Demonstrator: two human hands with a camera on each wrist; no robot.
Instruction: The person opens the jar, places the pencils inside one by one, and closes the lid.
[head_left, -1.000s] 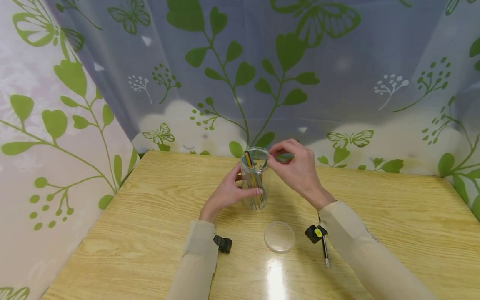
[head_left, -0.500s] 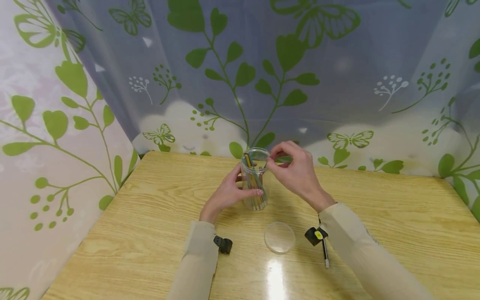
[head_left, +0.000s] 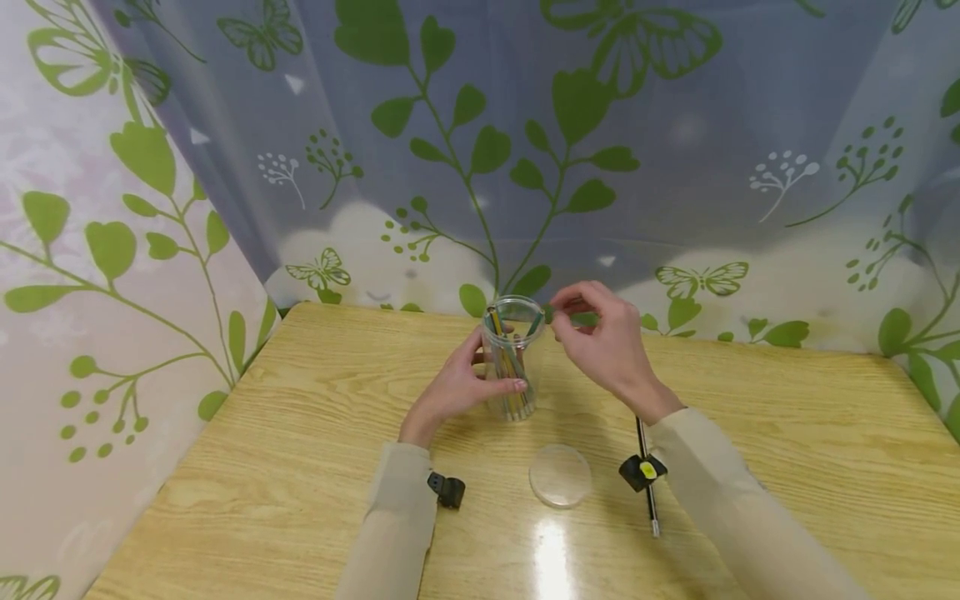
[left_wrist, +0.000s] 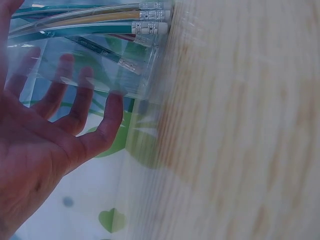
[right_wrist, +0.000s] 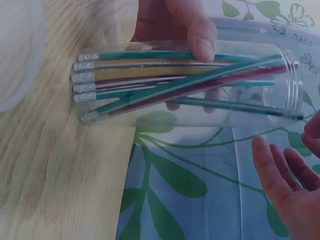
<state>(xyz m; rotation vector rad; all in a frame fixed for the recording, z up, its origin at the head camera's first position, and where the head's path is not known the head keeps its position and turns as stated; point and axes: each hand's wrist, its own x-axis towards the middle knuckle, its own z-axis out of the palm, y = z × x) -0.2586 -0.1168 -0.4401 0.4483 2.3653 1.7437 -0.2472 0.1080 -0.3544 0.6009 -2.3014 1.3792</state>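
A clear round jar (head_left: 532,379) with no lid on it stands upright near the table's back edge. My left hand (head_left: 453,385) grips its side, thumb across the front and fingers behind. Inside lean several pencils (right_wrist: 150,75), teal, yellow and dark red, their eraser ends down. One dark teal pencil (right_wrist: 235,107) slants apart from the others toward the rim. Just right of the rim, apart from it, is my right hand (head_left: 606,343). Its fingers are loosely bent, and nothing shows between them in the right wrist view.
A clear round lid (head_left: 560,477) lies on the wooden table (head_left: 315,467) in front of the jar. A black pencil (head_left: 652,510) lies by the right forearm, partly behind the wrist camera (head_left: 642,472). A leaf-patterned curtain (head_left: 675,200) hangs close behind the table.
My right hand has moved from the jar's rim a little to the right and let go of a pencil, whose tip now shows at the rim. The left hand stays on the jar.
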